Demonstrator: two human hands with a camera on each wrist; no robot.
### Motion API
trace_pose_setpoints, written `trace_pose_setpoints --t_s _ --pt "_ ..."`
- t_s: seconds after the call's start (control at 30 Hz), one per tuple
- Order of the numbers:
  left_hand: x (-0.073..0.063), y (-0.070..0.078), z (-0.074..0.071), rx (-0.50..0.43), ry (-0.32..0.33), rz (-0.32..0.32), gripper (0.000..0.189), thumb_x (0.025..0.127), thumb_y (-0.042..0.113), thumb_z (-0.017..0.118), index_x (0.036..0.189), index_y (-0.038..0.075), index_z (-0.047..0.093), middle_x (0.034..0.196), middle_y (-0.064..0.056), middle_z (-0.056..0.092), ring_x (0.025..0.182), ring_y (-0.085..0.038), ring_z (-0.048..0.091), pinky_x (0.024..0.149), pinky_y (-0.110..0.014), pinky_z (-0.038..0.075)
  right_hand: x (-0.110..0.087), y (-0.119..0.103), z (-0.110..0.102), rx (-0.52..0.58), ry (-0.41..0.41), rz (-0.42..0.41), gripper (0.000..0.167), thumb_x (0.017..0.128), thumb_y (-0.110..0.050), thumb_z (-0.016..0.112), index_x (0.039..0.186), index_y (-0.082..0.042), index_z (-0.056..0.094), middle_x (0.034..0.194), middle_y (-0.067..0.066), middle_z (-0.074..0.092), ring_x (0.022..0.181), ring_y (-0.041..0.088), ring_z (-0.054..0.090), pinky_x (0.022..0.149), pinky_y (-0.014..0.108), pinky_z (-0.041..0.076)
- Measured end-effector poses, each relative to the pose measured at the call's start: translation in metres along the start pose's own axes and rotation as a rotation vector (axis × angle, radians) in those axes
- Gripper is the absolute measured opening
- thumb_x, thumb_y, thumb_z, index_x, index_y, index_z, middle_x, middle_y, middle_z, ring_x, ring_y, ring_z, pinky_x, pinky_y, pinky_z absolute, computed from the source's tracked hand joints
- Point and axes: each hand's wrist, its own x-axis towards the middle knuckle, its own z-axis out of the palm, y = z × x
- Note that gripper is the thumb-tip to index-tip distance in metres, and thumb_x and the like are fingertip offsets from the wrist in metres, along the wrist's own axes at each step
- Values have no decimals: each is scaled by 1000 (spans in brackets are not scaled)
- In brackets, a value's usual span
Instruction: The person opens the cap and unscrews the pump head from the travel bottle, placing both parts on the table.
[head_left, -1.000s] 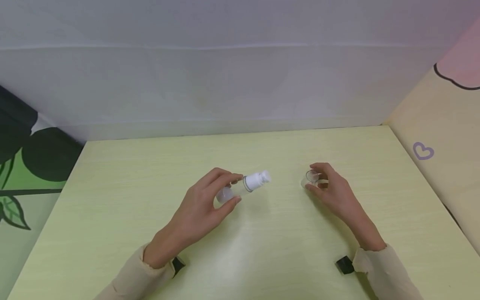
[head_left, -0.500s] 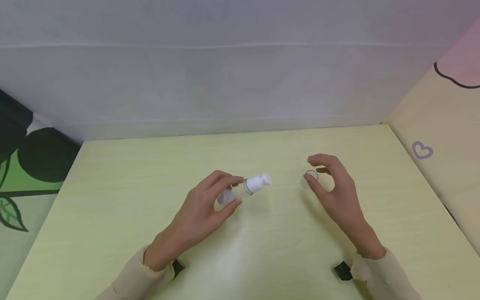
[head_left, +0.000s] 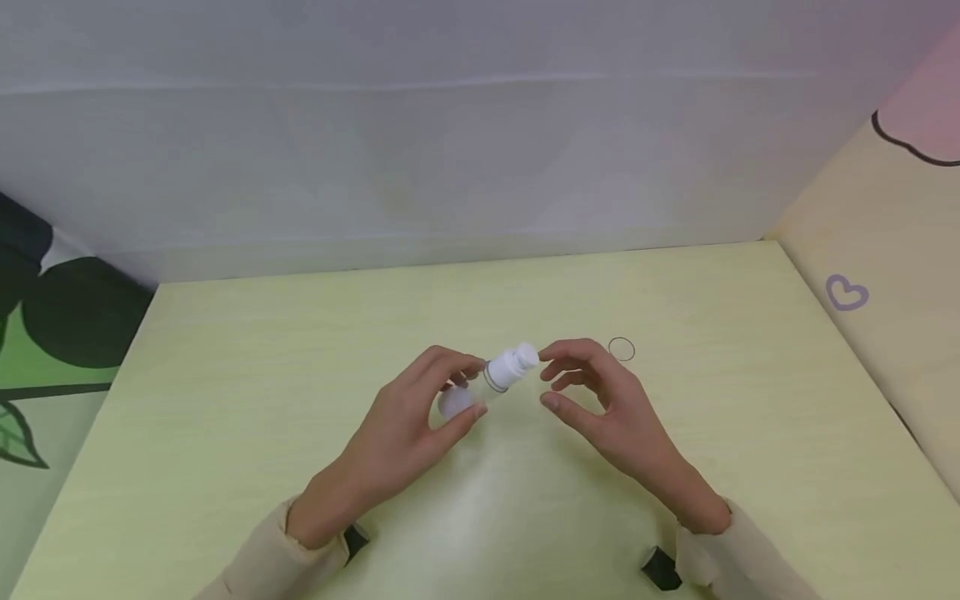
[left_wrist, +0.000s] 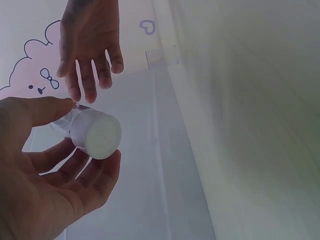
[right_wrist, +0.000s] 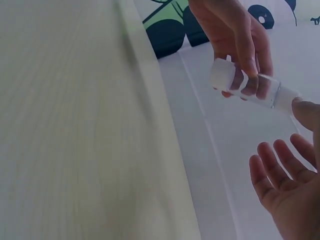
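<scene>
One plain grey wall (head_left: pixel 450 167) is rising behind a pale yellow-green table (head_left: pixel 300 333). In the head view, the left hand (head_left: pixel 397 417) is pinching a tilted clear bottle (head_left: pixel 496 382) with a white pump top (head_left: pixel 513 365) above the table. Right of the bottle, a thin clear round cap (head_left: pixel 621 349) is sitting, so taking it off seems done; work on the pump may be left. Beside the bottle, the right hand (head_left: pixel 615 408) is hanging, fingers bent and spread; I can't tell if they're touching. In the left wrist view, the bottle's smooth white bottom (left_wrist: pixel 103 136) is facing out. In the right wrist view, left fingers are showing through its see-through middle.
</scene>
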Motion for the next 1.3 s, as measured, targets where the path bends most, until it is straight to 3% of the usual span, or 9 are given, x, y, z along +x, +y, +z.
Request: trace_pose_setpoints --t_s 0.27,0.43,0.77,1.3 --pt "-2 4 0 -25 9 29 40 92 17 82 126 17 62 119 8 64 106 -8 64 87 -29 59 9 -18 22 26 -4 9 46 91 2 77 131 -10 59 116 4 69 96 16 71 92 28 60" --pt "0 6 2 -27 28 65 40 91 17 83 125 17 62 117 8 63 105 -9 63 86 -27 59 12 -23 26 44 22 1 39 91 2 77 125 -8 61 115 5 68 96 13 71 90 27 61" --pt "5 8 5 -9 47 89 43 89 18 85 127 13 66 118 1 66 104 -9 65 86 -31 61 15 -28 27 82 75 -31 34 89 5 78 119 -6 66 111 6 68 98 15 70 91 28 62" --pt "9 2 9 -158 24 179 37 87 15 86 122 14 74 101 5 72 89 -9 68 78 -27 61 9 -19 17 173 71 -73 33 83 11 80 114 0 75 111 -1 76 101 18 71 91 27 61"
